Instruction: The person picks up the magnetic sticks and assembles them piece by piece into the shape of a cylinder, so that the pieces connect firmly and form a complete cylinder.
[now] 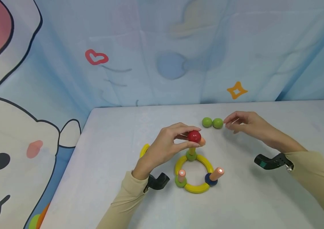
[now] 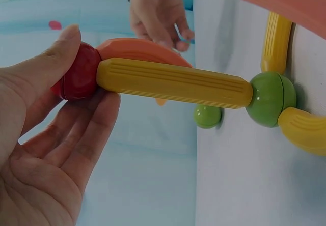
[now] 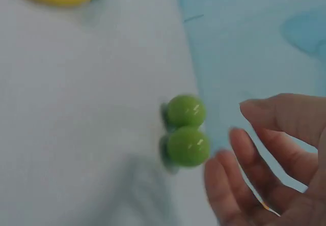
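Note:
My left hand pinches a glossy red ball between thumb and fingers. In the left wrist view the ball meets the end of a ridged yellow rod, whose other end joins a green ball. An orange curved piece extends from beside the red ball. Below lies a ring of yellow curved pieces linked by green balls and a dark blue ball; orange rods rise from it. My right hand, fingers loosely bent and holding nothing, is beside two loose green balls.
Another yellow curved piece lies partly hidden behind the left hand. A white cloth covers the table, and a blue printed curtain hangs along its far edge.

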`<state>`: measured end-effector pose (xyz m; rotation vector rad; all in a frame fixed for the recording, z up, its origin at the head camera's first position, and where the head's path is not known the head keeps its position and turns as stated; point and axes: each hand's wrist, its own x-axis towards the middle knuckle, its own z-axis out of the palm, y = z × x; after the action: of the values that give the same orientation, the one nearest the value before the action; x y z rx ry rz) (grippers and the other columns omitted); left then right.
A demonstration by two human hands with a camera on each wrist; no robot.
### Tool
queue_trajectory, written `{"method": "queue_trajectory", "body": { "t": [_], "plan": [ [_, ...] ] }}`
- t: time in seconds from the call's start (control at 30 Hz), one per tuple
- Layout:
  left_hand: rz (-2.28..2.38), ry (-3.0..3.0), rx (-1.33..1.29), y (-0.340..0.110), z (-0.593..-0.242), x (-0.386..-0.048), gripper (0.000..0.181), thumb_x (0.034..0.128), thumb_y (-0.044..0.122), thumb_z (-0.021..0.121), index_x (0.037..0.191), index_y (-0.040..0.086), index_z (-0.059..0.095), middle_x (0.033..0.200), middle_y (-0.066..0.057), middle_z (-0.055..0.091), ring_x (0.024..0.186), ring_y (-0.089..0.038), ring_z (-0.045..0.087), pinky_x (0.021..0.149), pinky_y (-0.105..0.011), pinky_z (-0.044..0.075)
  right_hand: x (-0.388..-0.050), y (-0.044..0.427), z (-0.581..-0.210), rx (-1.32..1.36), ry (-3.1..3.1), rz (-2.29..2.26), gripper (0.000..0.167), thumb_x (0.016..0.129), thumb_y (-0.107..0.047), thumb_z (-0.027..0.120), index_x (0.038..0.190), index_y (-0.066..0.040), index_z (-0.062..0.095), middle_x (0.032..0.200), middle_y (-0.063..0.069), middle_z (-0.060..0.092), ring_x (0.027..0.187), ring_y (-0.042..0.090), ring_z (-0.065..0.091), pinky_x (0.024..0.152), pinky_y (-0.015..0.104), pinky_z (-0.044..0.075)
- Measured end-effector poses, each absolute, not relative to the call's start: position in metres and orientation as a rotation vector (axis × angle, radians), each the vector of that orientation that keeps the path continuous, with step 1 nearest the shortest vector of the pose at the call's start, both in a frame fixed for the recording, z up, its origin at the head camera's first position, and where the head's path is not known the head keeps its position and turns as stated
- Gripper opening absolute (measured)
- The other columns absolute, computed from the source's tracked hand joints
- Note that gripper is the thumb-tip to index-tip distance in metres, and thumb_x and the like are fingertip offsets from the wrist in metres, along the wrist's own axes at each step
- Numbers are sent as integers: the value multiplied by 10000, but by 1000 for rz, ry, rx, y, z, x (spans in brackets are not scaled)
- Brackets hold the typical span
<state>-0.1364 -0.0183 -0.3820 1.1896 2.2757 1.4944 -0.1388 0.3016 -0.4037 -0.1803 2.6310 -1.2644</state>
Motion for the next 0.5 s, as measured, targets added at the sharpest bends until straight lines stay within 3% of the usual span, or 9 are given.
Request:
{"method": "queue_trajectory", "body": {
  "t": [0.23,0.5],
  "plan": [
    [1471,2277,1176,-18,-383,-136,438,928,70,788,1348,16,678,1203,-98,688,1072,-174,678,968,-279,566,-160,299,-430,-213,2766,-1135,470,978,-129,738,1394,23,580,1440,263,465,1251,483,520,1012,639,494],
    [1481,2272,1180,-18,-382,-137,435,929,80,791,1347,27,681,1198,-89,691,1067,-143,679,955,-212,549,-168,287,-440,-255,2810,-1062,433,940,-114,788,1306,46,624,1307,287,584,1112,439,597,933,568,547]
  ]
}}
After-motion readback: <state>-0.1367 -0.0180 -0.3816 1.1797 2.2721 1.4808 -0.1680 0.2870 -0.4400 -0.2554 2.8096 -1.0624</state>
